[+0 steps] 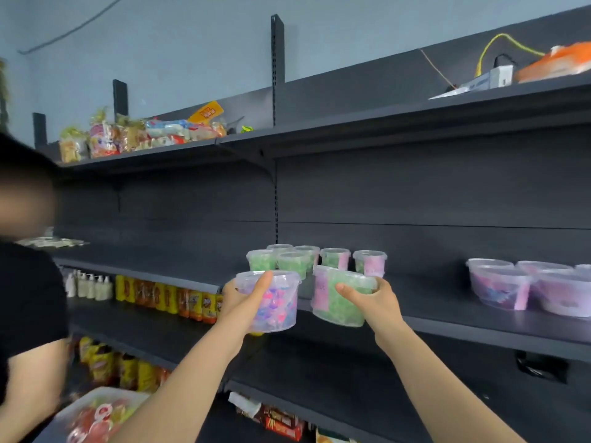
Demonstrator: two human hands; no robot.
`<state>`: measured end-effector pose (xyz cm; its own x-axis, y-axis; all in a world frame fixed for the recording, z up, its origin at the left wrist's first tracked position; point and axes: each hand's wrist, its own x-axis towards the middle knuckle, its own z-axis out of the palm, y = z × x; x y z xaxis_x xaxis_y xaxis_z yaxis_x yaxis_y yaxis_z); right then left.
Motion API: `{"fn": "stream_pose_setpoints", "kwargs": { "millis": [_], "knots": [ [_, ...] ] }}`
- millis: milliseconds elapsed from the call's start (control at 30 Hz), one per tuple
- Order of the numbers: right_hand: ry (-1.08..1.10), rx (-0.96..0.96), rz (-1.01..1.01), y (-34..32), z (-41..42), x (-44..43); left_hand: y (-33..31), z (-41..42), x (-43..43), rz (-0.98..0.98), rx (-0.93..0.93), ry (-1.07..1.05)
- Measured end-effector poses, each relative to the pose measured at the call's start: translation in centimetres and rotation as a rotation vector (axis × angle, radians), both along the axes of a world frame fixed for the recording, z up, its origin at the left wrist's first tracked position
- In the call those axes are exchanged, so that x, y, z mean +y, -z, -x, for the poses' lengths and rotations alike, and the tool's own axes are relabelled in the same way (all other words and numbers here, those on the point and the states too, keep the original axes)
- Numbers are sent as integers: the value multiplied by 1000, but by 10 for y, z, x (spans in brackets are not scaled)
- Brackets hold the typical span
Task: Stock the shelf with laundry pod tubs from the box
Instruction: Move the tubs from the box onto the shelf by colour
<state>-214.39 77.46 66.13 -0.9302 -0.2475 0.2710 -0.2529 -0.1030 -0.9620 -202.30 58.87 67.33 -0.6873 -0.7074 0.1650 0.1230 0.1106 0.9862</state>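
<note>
Pink tub [275, 308] is hanging in the left hand [243, 295], green tub [335, 310] tilting in the right hand [379, 302], fingers [347, 289] curled round each; both are risking toppling shelved tubs [292, 260].

Only one view is supplied (wide-angle, worn on the head). The shelving [447, 314] is faced forward and roughly level from close by. It is seen at a slant, so that its rows recede toward the left of the frame.
</note>
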Motion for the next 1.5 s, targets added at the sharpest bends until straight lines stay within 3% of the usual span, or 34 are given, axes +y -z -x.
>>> {"fn": "stream_pose_setpoints", "kwargs": {
  "millis": [267, 633, 800, 1000, 1300, 1400, 1500],
  "knots": [
    [116, -11, -140, 8, 114, -74, 2, 106, -72, -22, -45, 17],
    [446, 109, -323, 13, 239, -167, 2, 231, -160, 89, 54, 204],
    [451, 139, -485, 37, 267, -191, 9, 263, -177, 102, 28, 235],
    [402, 146, -600, 34, 271, -193, 18, 275, -183, 62, 58, 324],
    [180, 219, -1068, 22, 227, -150, 34, 268, -157, 39, 74, 448],
    [170, 214, -1058, 23, 205, -128, 43, 257, -135, 30, 81, 471],
    [164, 184, -907, 25, 177, -96, 48, 241, -104, 13, 75, 482]
  ]
}}
